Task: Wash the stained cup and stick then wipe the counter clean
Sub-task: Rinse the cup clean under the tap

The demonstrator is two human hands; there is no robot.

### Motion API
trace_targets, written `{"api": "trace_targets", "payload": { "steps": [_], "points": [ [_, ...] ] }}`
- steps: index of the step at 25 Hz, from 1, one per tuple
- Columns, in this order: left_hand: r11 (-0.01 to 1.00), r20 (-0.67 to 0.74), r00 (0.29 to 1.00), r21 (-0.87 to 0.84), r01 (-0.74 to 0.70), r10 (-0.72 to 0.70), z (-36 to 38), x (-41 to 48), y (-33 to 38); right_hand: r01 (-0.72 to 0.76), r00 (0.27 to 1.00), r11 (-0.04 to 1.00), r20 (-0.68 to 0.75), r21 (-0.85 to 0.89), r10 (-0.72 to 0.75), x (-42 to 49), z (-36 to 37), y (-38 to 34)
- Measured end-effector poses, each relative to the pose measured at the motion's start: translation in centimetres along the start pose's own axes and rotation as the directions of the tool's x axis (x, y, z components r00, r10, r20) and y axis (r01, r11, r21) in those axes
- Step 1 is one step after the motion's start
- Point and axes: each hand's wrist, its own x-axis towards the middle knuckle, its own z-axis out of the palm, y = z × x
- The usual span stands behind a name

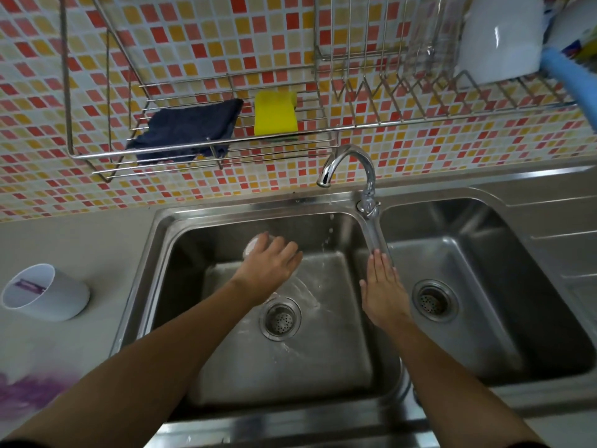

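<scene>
Dim, even indoor light; soft glare on the faucet (pixel 350 166) and sink rim (pixel 258 206); wide-angle bending and blur increase toward the frame edges.

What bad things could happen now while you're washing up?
The wet cup could slip from the left hand and bang into the sink. The white cup lying on its side beside the sink might roll. The purple stain on the counter isn't wiped yet and could smear.
</scene>
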Motion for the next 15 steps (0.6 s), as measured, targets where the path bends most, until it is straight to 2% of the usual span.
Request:
{"api": "trace_targets", "payload": {
  "steps": [2,3,4,5,6,7,8,9,10,11,12,15],
  "points": [
    [0.993,-0.108,0.988,0.056,-0.106,0.111,-0.2,-0.2,0.1,-0.004,1.0,1.0,0.003,0.002,0.004,0.0,0.0,0.0],
    [0.991,-0.119,0.985,0.065,-0.114,0.122,-0.4,-0.4,0.1,-0.006,1.0,1.0,0.009,-0.001,0.006,0.1,-0.1,0.0],
    [0.996,-0.119,0.989,0.029,-0.086,0.088,-0.5,-0.6,0.0,-0.011,1.0,1.0,0.02,-0.003,0.011,0.1,-0.1,0.0],
    [0.995,-0.087,0.996,-0.1,-0.003,-0.005,-0.5,-0.9,-0.1,-0.018,0.999,1.0,0.029,-0.003,0.018,-0.1,-0.3,-0.1],
    [0.941,-0.01,0.988,-0.306,0.143,-0.154,-0.3,-1.2,-0.4,-0.021,0.999,1.0,0.042,0.003,0.021,-0.2,-0.5,-0.3],
    [0.772,0.108,0.944,-0.551,0.317,-0.311,-0.1,-1.9,-0.9,-0.013,0.998,1.0,0.056,0.018,0.012,-0.5,-0.8,-0.9],
    [0.502,0.226,0.883,-0.752,0.427,-0.412,0.1,-2.8,-1.4,0.005,0.998,0.999,0.063,0.047,-0.008,-0.8,-1.2,-1.6],
    [0.248,0.32,0.828,-0.849,0.466,-0.461,0.4,-3.8,-1.9,0.034,0.998,0.996,0.049,0.085,-0.038,-1.2,-1.5,-2.6],
    [0.057,0.381,0.792,-0.886,0.46,-0.476,0.7,-5.3,-2.4,0.074,0.997,0.99,0.021,0.124,-0.078,-1.5,-1.9,-4.2],
    [-0.059,0.416,0.774,-0.894,0.444,-0.477,1.0,-6.9,-3.0,0.119,0.993,0.978,-0.007,0.169,-0.12,-1.8,-2.2,-6.2],
    [-0.133,0.421,0.763,-0.901,0.412,-0.49,1.2,-8.7,-3.7,0.166,0.986,0.963,-0.031,0.211,-0.163,-1.9,-2.4,-8.5],
    [-0.197,0.342,0.711,-0.939,0.282,-0.614,1.3,-14.4,-6.8,0.276,0.961,0.914,-0.075,0.297,-0.266,-1.6,-2.8,-16.9]
  ]
}}
